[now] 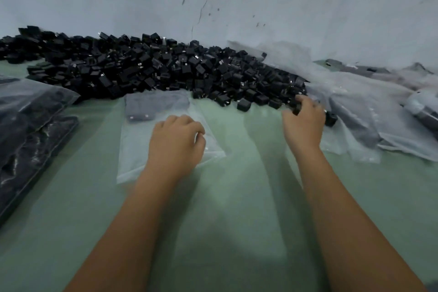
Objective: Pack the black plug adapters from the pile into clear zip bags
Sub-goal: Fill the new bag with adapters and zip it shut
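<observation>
A long pile of black plug adapters (147, 66) runs along the wall at the back of the green table (237, 197). A clear zip bag (142, 144) lies flat in front of the pile, with a few adapters showing dark through its far end. My left hand (176, 142) rests on the bag's near right part, fingers curled and pinching its plastic. My right hand (304, 121) is at the pile's right front edge, its fingers curled round a black adapter (296, 107). A loose adapter (330, 119) lies just right of that hand.
Filled clear bags of adapters (30, 130) are stacked at the left edge. A heap of clear bags (369, 106), some empty and some filled, covers the right side. A cracked pale wall (237, 7) stands behind the pile. Bare green tabletop lies between my forearms.
</observation>
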Demonstrator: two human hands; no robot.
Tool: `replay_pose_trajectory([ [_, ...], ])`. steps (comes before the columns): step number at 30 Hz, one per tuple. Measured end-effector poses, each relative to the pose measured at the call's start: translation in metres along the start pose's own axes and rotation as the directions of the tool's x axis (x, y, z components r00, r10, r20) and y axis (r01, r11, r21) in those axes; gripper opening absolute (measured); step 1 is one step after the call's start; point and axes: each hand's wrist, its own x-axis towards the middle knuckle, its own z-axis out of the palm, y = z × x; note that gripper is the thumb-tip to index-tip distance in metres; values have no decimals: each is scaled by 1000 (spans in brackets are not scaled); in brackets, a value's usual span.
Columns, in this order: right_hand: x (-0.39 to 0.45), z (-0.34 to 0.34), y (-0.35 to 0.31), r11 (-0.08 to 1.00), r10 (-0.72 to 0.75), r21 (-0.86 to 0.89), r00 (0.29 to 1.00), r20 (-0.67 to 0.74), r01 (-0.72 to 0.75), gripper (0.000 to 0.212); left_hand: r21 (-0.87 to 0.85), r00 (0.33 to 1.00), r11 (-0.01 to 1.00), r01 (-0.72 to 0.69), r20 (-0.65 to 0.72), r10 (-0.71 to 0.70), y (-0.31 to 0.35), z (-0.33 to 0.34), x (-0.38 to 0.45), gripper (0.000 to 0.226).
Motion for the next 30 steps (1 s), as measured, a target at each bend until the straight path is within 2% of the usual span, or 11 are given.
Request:
replay_pose_trajectory([
  [2, 25, -4, 21, 984, 174, -29, 984, -41, -176, 58, 51, 995, 996, -69, 71, 66, 10, 12, -2, 28],
  [5, 50, -7, 45, 950, 310, -11, 947, -84, -312, 67, 104, 989, 992, -71, 139, 57, 15, 26, -5, 32],
  [10, 80, 8, 62, 874, 483, -151, 855, 186, -461, 83, 114, 984, 993, -40, 177, 20, 14, 39, -6, 32],
  [12, 83, 23, 56, 891, 452, -189, 853, 261, -414, 79, 101, 986, 994, -30, 167, 13, 13, 42, -5, 30],
  [16, 65, 64, 22, 969, 245, -115, 875, 417, -217, 61, 68, 989, 998, -17, 147, 7, 13, 46, -4, 26],
  [18, 47, 86, 8, 981, 157, -176, 868, 470, -82, 60, 48, 990, 999, -11, 142, 5, 12, 47, -4, 24],
  [21, 23, 102, 1, 985, 0, -161, 937, 350, 60, 47, 42, 990, 999, -10, 141, 4, 11, 47, -5, 23],
  [24, 17, 101, 2, 1000, 3, 9, 976, 216, -5, 31, 21, 991, 1000, -5, 132, 2, 11, 48, -4, 22],
  [26, 18, 97, 4, 1000, 16, -24, 970, 242, -11, 47, 23, 992, 1000, -3, 128, 0, 11, 48, -5, 22],
  [28, 18, 95, 4, 970, -15, -218, 921, 389, 108, 68, 15, 993, 1000, -8, 118, 6, 10, 48, -5, 22],
  [30, 16, 96, 3, 949, -79, -241, 891, 447, 206, 63, -10, 994, 1000, -12, 107, 13, 9, 48, -6, 22],
])
